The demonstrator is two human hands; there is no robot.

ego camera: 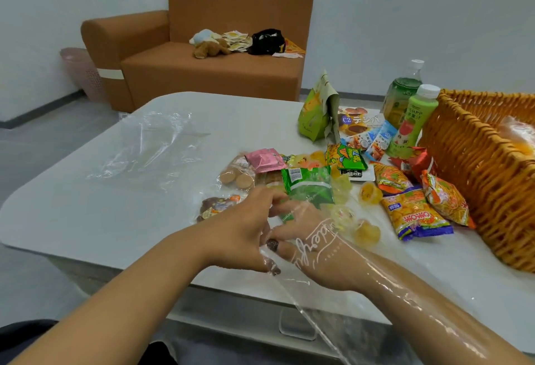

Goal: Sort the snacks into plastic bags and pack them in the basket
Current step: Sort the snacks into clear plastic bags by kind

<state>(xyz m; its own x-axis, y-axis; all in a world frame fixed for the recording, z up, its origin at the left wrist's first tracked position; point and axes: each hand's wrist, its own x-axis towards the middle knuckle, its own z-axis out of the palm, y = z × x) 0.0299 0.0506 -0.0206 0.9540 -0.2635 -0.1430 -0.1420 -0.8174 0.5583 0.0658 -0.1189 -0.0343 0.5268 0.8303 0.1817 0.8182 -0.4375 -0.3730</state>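
White tabletop (86, 205) — right hand (301, 228), sheathed in a clear printed plastic bag (362, 277), pinches the green foil snack packet (308, 188); left hand (246, 228) grips the bag's mouth. Film looks slippery, flimsy — hold its rim.

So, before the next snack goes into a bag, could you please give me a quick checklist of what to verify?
1. Right hand inside the clear bag: ok, the plastic sleeves the forearm.
2. Left hand on the bag's mouth: cannot tell, the fingers overlap.
3. Green packet within reach: ok, at the fingertips.
4. Packet actually gripped: cannot tell.
5. Spare bag available: ok, lying flat on the table.
6. Basket close by: ok, at the right edge.
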